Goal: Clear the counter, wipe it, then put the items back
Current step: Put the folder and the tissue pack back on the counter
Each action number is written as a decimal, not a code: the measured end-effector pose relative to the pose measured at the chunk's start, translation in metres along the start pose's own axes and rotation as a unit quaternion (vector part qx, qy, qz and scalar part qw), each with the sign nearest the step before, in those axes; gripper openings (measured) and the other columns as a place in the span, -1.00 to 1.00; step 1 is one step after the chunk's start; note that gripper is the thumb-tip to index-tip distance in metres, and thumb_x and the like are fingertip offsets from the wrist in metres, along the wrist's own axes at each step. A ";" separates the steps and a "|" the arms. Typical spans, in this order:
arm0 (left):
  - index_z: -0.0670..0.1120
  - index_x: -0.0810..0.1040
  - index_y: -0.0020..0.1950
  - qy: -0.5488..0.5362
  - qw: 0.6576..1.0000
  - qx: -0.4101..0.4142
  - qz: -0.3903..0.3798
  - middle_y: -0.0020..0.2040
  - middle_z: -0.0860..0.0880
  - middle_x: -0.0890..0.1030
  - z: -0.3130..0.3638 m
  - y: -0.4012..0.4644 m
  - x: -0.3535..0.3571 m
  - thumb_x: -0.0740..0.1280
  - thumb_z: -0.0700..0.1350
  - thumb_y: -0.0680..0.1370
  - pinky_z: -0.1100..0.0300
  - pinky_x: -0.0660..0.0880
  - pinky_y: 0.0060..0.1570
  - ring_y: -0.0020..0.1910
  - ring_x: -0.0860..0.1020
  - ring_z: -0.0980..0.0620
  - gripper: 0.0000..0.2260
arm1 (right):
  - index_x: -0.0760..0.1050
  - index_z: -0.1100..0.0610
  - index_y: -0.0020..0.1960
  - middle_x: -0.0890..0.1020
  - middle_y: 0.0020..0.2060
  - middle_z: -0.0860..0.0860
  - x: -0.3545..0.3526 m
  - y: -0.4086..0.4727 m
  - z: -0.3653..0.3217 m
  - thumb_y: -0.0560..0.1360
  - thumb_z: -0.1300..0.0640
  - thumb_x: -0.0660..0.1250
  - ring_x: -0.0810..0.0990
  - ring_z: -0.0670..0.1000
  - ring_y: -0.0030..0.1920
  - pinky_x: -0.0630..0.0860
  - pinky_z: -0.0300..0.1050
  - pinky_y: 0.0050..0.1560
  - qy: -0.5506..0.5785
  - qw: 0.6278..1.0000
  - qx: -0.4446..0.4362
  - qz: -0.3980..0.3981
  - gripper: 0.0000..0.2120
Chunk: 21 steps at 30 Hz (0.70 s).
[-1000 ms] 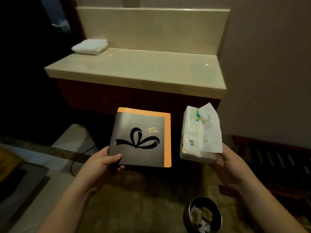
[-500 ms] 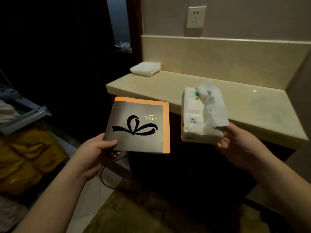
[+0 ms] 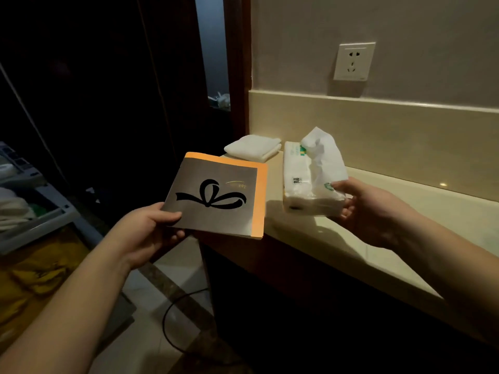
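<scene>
While the left hand [image 3: 147, 233] grips the booklet [image 3: 216, 195] and the right hand [image 3: 370, 209] holds the tissue pack [image 3: 299, 182] above the counter [image 3: 405, 211], restocking looks underway; next, lower both near its left end.

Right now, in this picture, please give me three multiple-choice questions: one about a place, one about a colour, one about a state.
1. Where does the folded white towel lie?
A. at the counter's far left end
B. on the floor
C. in the right hand

2. What colour is the border of the booklet?
A. green
B. orange
C. blue

3. What is the state of the tissue pack?
A. sealed
B. lying flat on the counter
C. held up in the right hand, a tissue sticking out on top

Answers: 1 A, it sits by the wall corner; 2 B, an orange strip runs along the top and right; 3 C, fingers grip its end.
</scene>
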<state>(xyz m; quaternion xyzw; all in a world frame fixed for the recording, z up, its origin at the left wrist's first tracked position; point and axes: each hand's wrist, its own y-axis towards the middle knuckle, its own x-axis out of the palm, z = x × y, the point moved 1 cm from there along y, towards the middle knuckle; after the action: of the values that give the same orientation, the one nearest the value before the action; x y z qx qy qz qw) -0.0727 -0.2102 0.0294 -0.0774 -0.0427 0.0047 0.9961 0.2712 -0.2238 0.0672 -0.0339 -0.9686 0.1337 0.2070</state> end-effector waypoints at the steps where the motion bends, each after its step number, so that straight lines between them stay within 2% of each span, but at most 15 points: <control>1: -0.13 0.54 0.19 0.003 1.000 -0.004 0.001 -0.04 -0.12 0.62 0.002 0.010 0.000 0.21 -0.32 0.58 0.22 0.47 -0.32 -0.29 0.54 -0.01 -0.76 | 0.48 0.34 0.10 0.65 -0.29 0.20 0.000 0.011 -0.002 0.53 0.25 0.25 0.64 0.04 -0.37 0.62 -0.13 -0.14 -0.006 1.000 0.002 0.003 -0.80; 4: -0.17 0.51 0.26 0.017 1.000 -0.019 0.007 -0.07 -0.12 0.61 0.008 0.038 0.000 0.22 -0.32 0.57 0.27 0.47 -0.41 -0.33 0.53 0.00 -0.73 | 0.48 0.33 0.16 0.62 -0.16 0.24 0.001 0.039 -0.003 0.53 0.23 0.25 0.59 0.11 -0.21 0.60 -0.08 -0.04 -0.021 1.000 0.015 0.010 -0.75; 5: -0.18 0.49 0.29 0.026 0.999 -0.023 0.012 -0.07 -0.12 0.60 0.010 0.047 -0.002 0.23 -0.31 0.57 0.27 0.47 -0.42 -0.33 0.53 0.00 -0.71 | 0.48 0.32 0.14 0.63 -0.17 0.24 0.002 0.046 -0.003 0.53 0.23 0.24 0.60 0.11 -0.22 0.61 -0.07 -0.07 -0.022 0.999 0.021 0.011 -0.76; 9: -0.20 0.39 0.42 0.048 0.998 -0.040 0.028 -0.07 -0.12 0.60 0.017 0.090 -0.010 0.28 -0.31 0.55 0.26 0.49 -0.41 -0.33 0.55 0.00 -0.58 | 0.47 0.29 0.12 0.65 -0.33 0.18 0.007 0.075 -0.005 0.53 0.21 0.24 0.63 0.05 -0.41 0.64 -0.13 -0.33 -0.032 0.998 0.037 0.030 -0.79; 11: -0.21 0.38 0.42 0.069 0.996 -0.044 0.031 -0.13 -0.09 0.57 0.019 0.110 -0.010 0.26 -0.32 0.56 0.25 0.46 -0.36 -0.33 0.53 0.00 -0.59 | 0.46 0.29 0.14 0.65 -0.36 0.16 0.011 0.088 -0.005 0.53 0.22 0.25 0.64 0.03 -0.43 0.62 -0.15 -0.40 -0.043 0.997 0.035 0.048 -0.77; 14: -0.12 0.25 0.51 0.080 0.995 -0.046 0.043 -0.10 -0.11 0.51 0.019 0.142 -0.016 0.27 -0.34 0.56 0.24 0.45 -0.34 -0.31 0.50 -0.02 -0.47 | 0.45 0.28 0.16 0.64 -0.41 0.13 0.018 0.109 -0.004 0.54 0.22 0.24 0.61 0.00 -0.49 0.56 -0.20 -0.47 -0.055 0.996 0.026 0.071 -0.77; 15: -0.08 0.31 0.44 0.087 0.994 -0.049 0.034 -0.09 -0.12 0.50 0.021 0.152 -0.017 0.27 -0.33 0.56 0.25 0.45 -0.35 -0.31 0.50 -0.02 -0.54 | 0.44 0.28 0.15 0.63 -0.43 0.12 0.020 0.117 -0.003 0.55 0.22 0.23 0.60 -0.01 -0.50 0.55 -0.22 -0.49 -0.058 0.995 0.024 0.080 -0.78; 17: -0.13 0.45 0.08 0.128 0.990 -0.064 0.012 -0.11 -0.13 0.51 0.024 0.174 -0.021 0.27 -0.30 0.57 0.31 0.44 -0.45 -0.36 0.50 0.02 -0.87 | 0.44 0.26 0.10 0.60 -0.50 0.09 0.026 0.132 -0.002 0.56 0.21 0.22 0.54 -0.05 -0.57 0.51 -0.25 -0.52 -0.063 0.993 0.019 0.097 -0.84; 18: -0.13 0.45 -0.05 0.152 0.986 -0.065 0.002 -0.14 -0.12 0.51 0.025 0.187 -0.024 0.27 -0.28 0.58 0.33 0.43 -0.48 -0.38 0.50 0.03 -0.93 | 0.44 0.25 0.07 0.57 -0.54 0.07 0.030 0.139 -0.001 0.57 0.21 0.20 0.49 -0.08 -0.60 0.49 -0.27 -0.54 -0.068 0.992 0.017 0.105 -0.86; 19: -0.13 0.45 -0.10 0.167 0.984 -0.061 0.000 -0.16 -0.10 0.52 0.026 0.198 -0.026 0.27 -0.27 0.58 0.33 0.42 -0.49 -0.39 0.49 0.04 -0.91 | 0.44 0.25 0.04 0.55 -0.57 0.05 0.034 0.145 0.000 0.57 0.20 0.19 0.44 -0.09 -0.62 0.48 -0.27 -0.54 -0.075 0.991 0.015 0.113 -0.87; 21: -0.16 0.47 0.01 0.187 0.982 -0.037 0.008 -0.13 -0.10 0.52 0.026 0.222 -0.031 0.30 -0.27 0.57 0.30 0.41 -0.48 -0.40 0.48 0.03 -0.94 | 0.43 0.25 0.01 0.51 -0.60 0.03 0.043 0.158 0.000 0.57 0.20 0.18 0.39 -0.07 -0.60 0.47 -0.24 -0.51 -0.087 0.988 0.008 0.130 -0.88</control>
<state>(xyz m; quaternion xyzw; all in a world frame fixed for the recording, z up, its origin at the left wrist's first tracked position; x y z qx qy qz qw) -0.1068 0.0127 0.0179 -0.1145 0.1452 -0.0031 0.9827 0.2334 -0.0664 0.0405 -0.1462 -0.9690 0.1699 0.1036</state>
